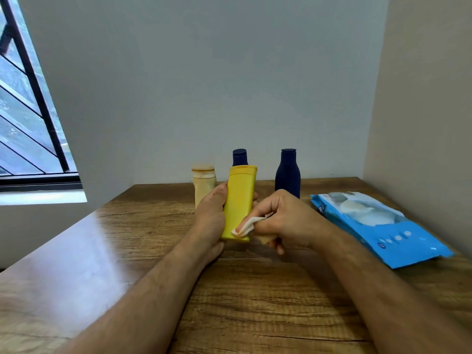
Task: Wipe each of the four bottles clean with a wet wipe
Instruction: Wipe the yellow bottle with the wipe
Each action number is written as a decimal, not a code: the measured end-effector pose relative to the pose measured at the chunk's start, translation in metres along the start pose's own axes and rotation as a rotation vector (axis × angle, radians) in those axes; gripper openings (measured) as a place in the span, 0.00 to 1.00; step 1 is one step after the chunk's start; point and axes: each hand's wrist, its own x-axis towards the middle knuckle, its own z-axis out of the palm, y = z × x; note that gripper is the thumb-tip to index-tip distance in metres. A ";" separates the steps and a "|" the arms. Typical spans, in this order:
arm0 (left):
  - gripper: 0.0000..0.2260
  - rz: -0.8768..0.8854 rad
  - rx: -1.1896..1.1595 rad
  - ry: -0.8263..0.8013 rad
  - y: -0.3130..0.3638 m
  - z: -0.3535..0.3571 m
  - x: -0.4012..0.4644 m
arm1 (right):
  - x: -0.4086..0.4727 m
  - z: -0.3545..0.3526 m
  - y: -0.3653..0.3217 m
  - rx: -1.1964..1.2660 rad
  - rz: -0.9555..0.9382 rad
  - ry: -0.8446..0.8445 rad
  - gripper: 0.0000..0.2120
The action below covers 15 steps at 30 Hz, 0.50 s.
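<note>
Wooden table [255,302] fills the lower view; far edge butts the grey wall, right edge against the beige wall, left edge runs diagonally toward the near left. Broad open wood across the near middle and near left, only the two forearms over it. Window [25,111] with dark bars at far left.

Blue wet wipe pack [378,226] lies flat at right, close to the right wall, apart from the hands.

Three bottles stand upright near the far edge: navy bottle [287,175] right of centre, second navy bottle [239,157] mostly hidden behind the yellow one, cream bottle [203,183] at left, partly behind the left hand. Gaps between them are small.

Yellow bottle [238,200] held at centre, just in front of that row, tilted slightly right, cap end far; can't tell if its near end touches the table.

Left hand [212,210] grips the yellow bottle round its left side, fingers curled behind.

Right hand [286,221] pinches a white wet wipe [244,227], pressing it on the bottle's lower right front.
</note>
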 end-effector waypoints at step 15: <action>0.14 -0.038 0.053 -0.094 0.002 -0.004 -0.002 | -0.001 -0.002 -0.006 0.244 -0.028 -0.038 0.07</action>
